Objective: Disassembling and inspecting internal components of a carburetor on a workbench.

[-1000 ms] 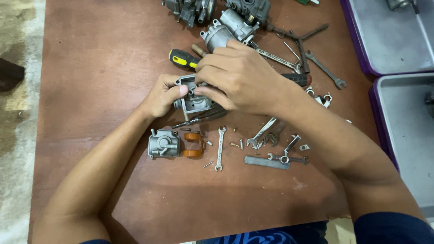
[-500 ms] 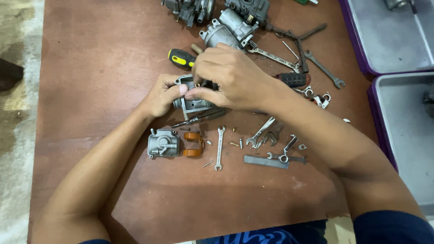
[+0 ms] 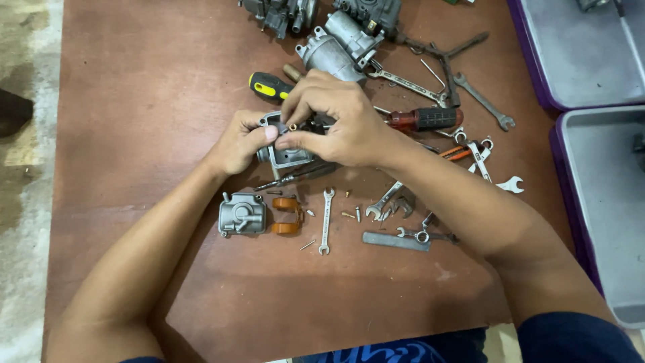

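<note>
The left hand [image 3: 238,142] grips the grey carburetor body [image 3: 287,149] at mid-worktop [image 3: 134,101], steadying it, while the right hand [image 3: 342,124] pinches a small brass jet [image 3: 293,126] at the body's top. Below the body lie a float bowl [image 3: 242,215], an orange float [image 3: 285,215], a small wrench [image 3: 326,218] and loose screws [image 3: 348,215], so disassembly looks well along. The right hand hides much of the body; whether the jet is seated is unclear.
</note>
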